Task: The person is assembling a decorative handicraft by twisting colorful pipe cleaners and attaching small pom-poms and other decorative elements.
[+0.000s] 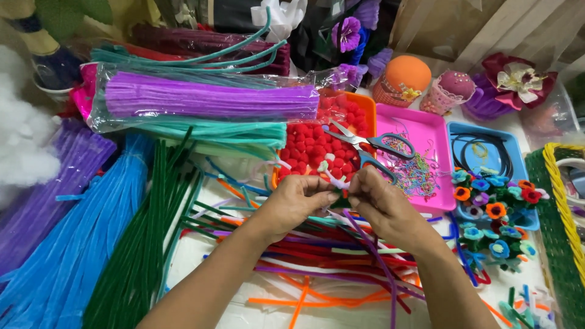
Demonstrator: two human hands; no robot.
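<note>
Where both forearms come up from the lower edge of the head view, hands met at centre over a littered table. Left hand (297, 199) curled, fingertips pinched on a small twisted piece of pale pink and white fuzzy wire (332, 176). Right hand (379, 204) likewise closed, thumb and forefinger nipping the same piece from the other side; knuckles of the two nearly touching. Long purple fuzzy stem (379, 262) trailing down from between the hands, past the right wrist.

Beneath both hands: loose heap of red, orange, purple and white fuzzy stems (317, 256), crossing every way. Just beyond the fingertips: orange plastic tray of small red pompoms (317, 146). Grey-handled scissors (372, 143) lying across that tray's edge, handles over the neighbouring pink plastic tray (436, 131) of fine coloured chain. Beyond and right of the right hand: blue plastic tray (512, 146) with dark cord coils. Right of the right hand: cluster of small fuzzy-wire flowers on green stems (493, 210).

Left of the left forearm: dark green stem bundle (143, 244), then light blue bundle (67, 250). Further beyond the left hand: clear bag of purple stems (207, 97).
</note>
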